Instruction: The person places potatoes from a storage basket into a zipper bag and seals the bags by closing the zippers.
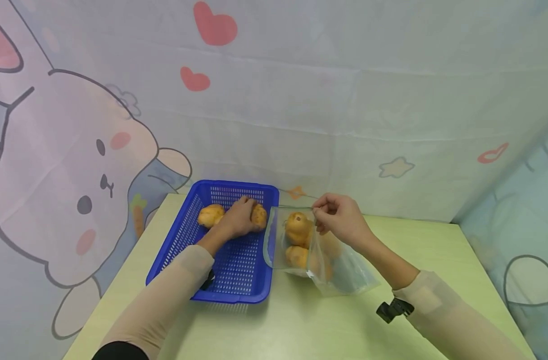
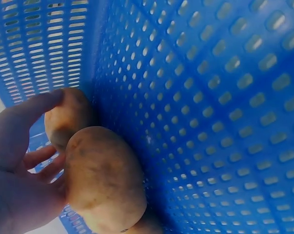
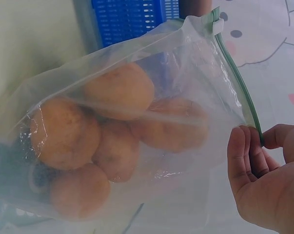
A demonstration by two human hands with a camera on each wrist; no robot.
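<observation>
On the pale green bench (image 1: 328, 325) a blue perforated basket (image 1: 237, 287) sits to the left, and a clear zip bag (image 1: 346, 277) lies just beside its right wall, mouth turned toward the basket. The left hand (image 1: 238, 220) reaches into the far end of the basket and curls its fingers over a potato (image 1: 259, 216) near the right wall; in the left wrist view the thumb and fingers wrap that potato (image 2: 105, 180), with a second one (image 2: 68, 114) touching it just behind, close against the basket's wall (image 2: 210, 97). A further potato (image 1: 210, 215) lies in the basket to the left of the hand. The right hand (image 1: 341, 220) holds the bag's upper edge up off the bench, so that its mouth stands open; the right wrist view shows the fingertips (image 3: 246, 161) and thumb pinching the green zip strip (image 3: 239, 83) at the bag's rim. Inside the bag (image 3: 195, 63) several potatoes (image 3: 117, 90) are piled together, touching one another. A curtain printed with a rabbit and hearts (image 1: 215, 27) hangs behind the bench.
</observation>
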